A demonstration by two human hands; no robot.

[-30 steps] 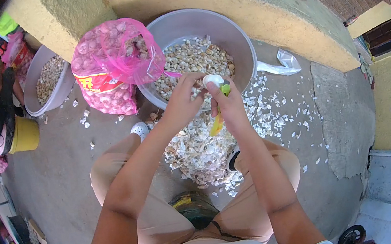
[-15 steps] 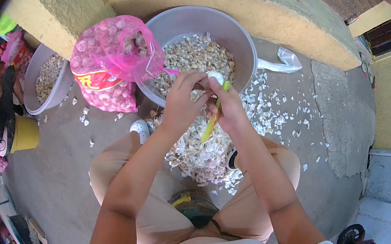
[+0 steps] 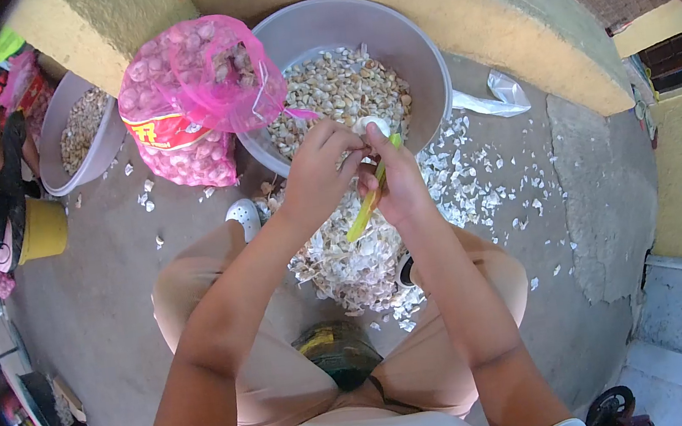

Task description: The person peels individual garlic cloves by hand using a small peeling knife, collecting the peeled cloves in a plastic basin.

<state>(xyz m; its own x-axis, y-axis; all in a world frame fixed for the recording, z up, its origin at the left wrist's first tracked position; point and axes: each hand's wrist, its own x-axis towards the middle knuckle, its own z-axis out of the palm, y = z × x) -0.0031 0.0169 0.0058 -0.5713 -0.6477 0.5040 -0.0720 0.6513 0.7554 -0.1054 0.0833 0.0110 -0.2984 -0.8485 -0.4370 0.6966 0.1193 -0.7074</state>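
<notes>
Head view: The person sits low on the floor (image 3: 99,319) with knees apart. Both hands are up in front, over the near rim of a big gray bowl (image 3: 424,58) full of peeled garlic cloves (image 3: 343,93).

The left hand (image 3: 315,173) is curled, and its fingertips pinch a white garlic clove (image 3: 373,126). The right hand (image 3: 397,185) is closed around a small knife with a yellow-green handle (image 3: 366,206). The right thumb presses up against the clove. The two hands touch each other, and the clove sits right between them at the top, by the fingertips. The knife's long side slants: the handle end points down and toward the person, and the top end points up to the clove. The blade is hidden, so I cannot see where it cuts. Both hands are equally near the clove.

Under the hands is a heap of garlic skins (image 3: 356,262), with more bits scattered to the right. A pink net bag of garlic (image 3: 183,105) leans on the bowl's left side. Farther left is a second gray bowl (image 3: 61,154), a yellow bucket (image 3: 41,233), and another person's arm.
</notes>
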